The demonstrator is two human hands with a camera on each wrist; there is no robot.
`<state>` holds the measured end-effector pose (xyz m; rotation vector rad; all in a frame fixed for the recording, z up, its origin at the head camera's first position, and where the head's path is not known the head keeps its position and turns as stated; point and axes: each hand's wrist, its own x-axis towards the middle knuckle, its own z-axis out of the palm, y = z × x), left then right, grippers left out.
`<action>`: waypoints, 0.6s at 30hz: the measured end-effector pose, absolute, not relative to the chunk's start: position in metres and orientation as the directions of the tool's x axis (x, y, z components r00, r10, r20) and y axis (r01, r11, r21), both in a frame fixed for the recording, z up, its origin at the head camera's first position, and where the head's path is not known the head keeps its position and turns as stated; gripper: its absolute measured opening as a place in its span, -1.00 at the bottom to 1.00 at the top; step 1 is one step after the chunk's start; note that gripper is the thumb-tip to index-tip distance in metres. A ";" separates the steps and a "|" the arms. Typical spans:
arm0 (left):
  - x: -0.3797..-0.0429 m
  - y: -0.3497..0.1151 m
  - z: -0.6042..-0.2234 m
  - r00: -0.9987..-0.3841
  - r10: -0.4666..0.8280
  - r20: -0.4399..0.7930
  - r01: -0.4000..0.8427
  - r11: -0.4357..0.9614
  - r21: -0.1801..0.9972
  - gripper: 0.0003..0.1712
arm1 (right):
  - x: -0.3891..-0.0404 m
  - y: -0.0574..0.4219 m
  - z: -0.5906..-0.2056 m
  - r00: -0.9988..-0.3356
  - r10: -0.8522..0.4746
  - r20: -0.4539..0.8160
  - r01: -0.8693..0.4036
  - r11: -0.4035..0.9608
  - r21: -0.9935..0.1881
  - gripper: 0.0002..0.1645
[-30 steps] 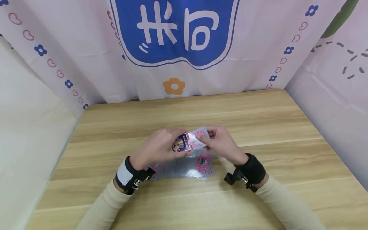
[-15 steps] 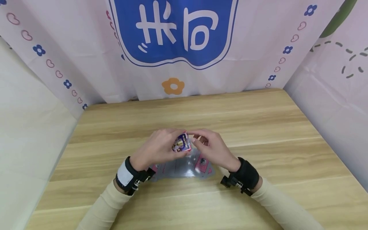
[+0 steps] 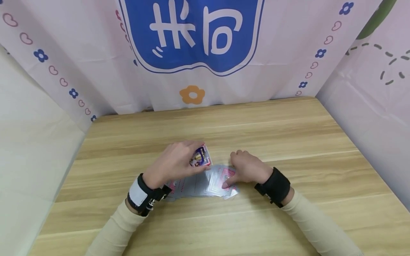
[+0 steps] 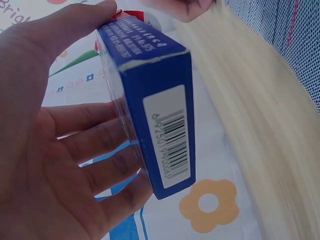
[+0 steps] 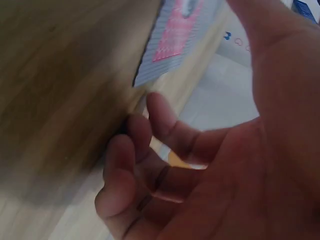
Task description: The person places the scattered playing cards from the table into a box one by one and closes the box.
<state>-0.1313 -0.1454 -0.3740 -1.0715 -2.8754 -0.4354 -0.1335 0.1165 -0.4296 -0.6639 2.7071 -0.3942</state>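
My left hand (image 3: 171,161) grips a small playing card box (image 3: 200,156) between thumb and fingers, held above the table. In the left wrist view the box (image 4: 162,125) shows a blue side and a white barcode label; the thumb lies over its upper edge and the fingers are behind it. Overlapping playing cards (image 3: 200,186) with silver borders and pink patterned backs lie spread in a row below. At the row's right end, my right hand (image 3: 251,169) has its thumb on the cards. In the right wrist view its loosely bent fingers (image 5: 162,112) are just off the cards' edge (image 5: 170,55).
The wooden table (image 3: 272,131) extends around the cards. A pale printed cloth (image 3: 105,67) with a blue emblem hangs along the far edge. Black straps (image 3: 277,186) with small cameras sit on both wrists.
The card that my right hand held at the box's mouth no longer shows outside the box. The right hand has moved from the box down to the spread cards; the left keeps its grip.
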 end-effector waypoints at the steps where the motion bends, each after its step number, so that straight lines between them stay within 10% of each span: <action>1: -0.131 -0.145 -0.374 -0.760 0.636 0.136 0.647 0.721 0.246 -0.18 | -0.134 0.116 -0.431 -0.835 -0.493 -0.246 -0.404 0.851 -0.334 -0.14; 11: -0.132 -0.145 -0.371 -0.763 0.635 0.123 0.643 0.723 0.252 -0.20 | -0.139 0.124 -0.412 -0.824 -0.499 -0.269 -0.344 0.817 -0.463 -0.54; 18: -0.130 -0.145 -0.373 -0.766 0.635 0.098 0.636 0.729 0.253 -0.18 | -0.140 0.123 -0.416 -0.834 -0.446 -0.325 -0.302 0.862 -0.408 -0.38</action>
